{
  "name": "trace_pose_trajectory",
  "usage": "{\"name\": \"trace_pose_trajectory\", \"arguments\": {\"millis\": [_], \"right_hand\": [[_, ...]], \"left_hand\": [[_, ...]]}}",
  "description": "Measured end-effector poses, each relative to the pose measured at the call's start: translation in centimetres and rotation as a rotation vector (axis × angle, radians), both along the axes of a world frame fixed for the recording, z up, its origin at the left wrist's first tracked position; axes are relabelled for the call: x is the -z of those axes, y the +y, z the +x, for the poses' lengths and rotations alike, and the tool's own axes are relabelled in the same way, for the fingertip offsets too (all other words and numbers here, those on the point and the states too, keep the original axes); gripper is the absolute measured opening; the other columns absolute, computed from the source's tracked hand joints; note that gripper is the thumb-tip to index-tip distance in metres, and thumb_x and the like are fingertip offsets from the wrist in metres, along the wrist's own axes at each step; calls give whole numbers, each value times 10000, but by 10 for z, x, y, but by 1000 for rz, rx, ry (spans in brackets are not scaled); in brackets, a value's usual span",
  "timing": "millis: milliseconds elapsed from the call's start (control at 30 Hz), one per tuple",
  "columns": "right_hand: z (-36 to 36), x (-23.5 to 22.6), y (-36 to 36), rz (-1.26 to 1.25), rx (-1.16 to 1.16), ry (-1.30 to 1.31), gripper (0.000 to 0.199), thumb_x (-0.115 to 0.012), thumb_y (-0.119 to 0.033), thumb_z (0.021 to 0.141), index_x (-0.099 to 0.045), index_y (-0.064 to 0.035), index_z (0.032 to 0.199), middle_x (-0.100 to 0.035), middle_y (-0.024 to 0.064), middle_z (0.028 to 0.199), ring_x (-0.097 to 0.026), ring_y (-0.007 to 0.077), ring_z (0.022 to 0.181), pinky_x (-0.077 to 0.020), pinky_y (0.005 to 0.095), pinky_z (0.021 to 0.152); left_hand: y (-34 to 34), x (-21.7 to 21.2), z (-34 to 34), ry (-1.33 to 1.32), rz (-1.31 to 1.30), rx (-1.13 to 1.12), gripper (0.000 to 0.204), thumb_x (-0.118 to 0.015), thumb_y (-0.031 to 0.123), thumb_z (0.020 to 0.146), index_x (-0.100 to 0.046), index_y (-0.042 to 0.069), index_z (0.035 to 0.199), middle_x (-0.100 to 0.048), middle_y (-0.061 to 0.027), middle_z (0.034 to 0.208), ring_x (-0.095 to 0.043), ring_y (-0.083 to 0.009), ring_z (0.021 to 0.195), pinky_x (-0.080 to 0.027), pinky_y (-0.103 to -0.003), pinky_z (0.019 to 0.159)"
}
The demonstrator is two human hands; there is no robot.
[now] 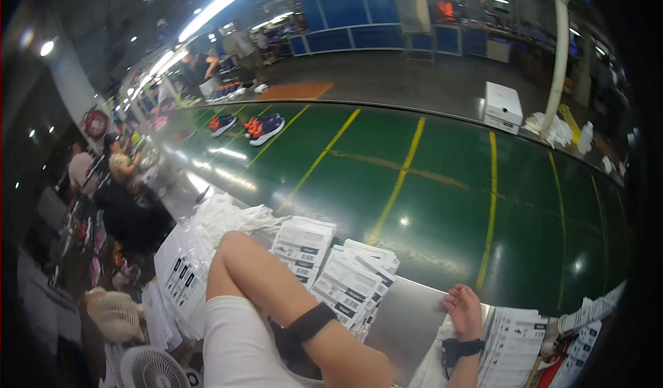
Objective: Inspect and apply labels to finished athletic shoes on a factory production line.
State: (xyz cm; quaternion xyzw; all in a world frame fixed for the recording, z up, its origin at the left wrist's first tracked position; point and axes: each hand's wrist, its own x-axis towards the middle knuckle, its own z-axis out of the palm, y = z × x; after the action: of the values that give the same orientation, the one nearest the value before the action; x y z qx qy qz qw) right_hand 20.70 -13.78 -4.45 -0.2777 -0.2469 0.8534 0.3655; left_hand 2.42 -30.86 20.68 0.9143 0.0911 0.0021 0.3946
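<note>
My left arm is bent across the lower middle, with a black band round it. My left hand (362, 366) runs to the lower edge, its fingers hidden. Just left of the band are stacks of printed white label sheets (349, 284), with another stack (304, 243) behind them. My right hand (464, 310), a black band on its wrist, is raised over the table edge near a bare metal surface (404, 319). Its fingers are loosely curled and apart, and nothing shows in them. To its right lies another printed paper stack (512, 343).
A green conveyor belt (449, 201) with yellow cross lines runs beyond the table. Dark shoes with orange laces (266, 130) ride at its far left. White cloth-like items (228, 215) are heaped on the left. A white box (503, 105) stands across the belt; fans (153, 369) stand lower left.
</note>
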Motion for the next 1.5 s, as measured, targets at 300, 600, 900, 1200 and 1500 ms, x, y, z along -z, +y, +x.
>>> {"name": "trace_pose_trajectory", "arguments": {"millis": [300, 600, 900, 1200, 1500], "right_hand": [[7, 4, 4, -8, -67, 69, 205, -435, -110, 933, -516, 35, 1053, -605, 157, 951, -619, 248, 857, -521, 353, 773], [9, 5, 3, -26, -58, 47, 214, -438, -120, 935, -513, 35, 1060, -605, 162, 963, -620, 256, 873, -521, 357, 774], [2, 3, 1, 7, -10, 18, 185, -439, -129, 923, -520, 5, 1022, -609, 126, 892, -614, 233, 785, -531, 366, 701], [2, 10, 5, 10, -51, 42, 214, -473, -157, 926, -520, -6, 1070, -616, 100, 918, -598, 194, 821, -514, 334, 765], [0, 5, 4, 20, -62, 21, 218, -466, -138, 929, -523, 0, 1088, -613, 103, 961, -596, 197, 853, -504, 333, 791]], "left_hand": [[8, -100, 3, -146, 74, 224, 319, -563, 361, 689, -544, 42, 680, -510, -92, 732, -499, -232, 687, -383, -330, 580], [26, -87, 14, -184, 33, 333, 286, -541, 322, 732, -542, 39, 692, -501, -79, 691, -512, -212, 638, -377, -318, 535], [8, -73, -20, -574, 162, 196, 214, -478, 183, 857, -532, 47, 700, -502, -64, 702, -514, -200, 633, -357, -313, 525], [-20, 14, -70, -952, -2, 22, 304, -569, 303, 865, -650, 11, 885, -616, -86, 866, -610, -238, 756, -433, -318, 624], [26, 125, -49, -498, -534, -591, 383, -695, 280, 773, -631, 4, 1029, -653, -108, 931, -612, -190, 837, -467, -319, 742]]}}
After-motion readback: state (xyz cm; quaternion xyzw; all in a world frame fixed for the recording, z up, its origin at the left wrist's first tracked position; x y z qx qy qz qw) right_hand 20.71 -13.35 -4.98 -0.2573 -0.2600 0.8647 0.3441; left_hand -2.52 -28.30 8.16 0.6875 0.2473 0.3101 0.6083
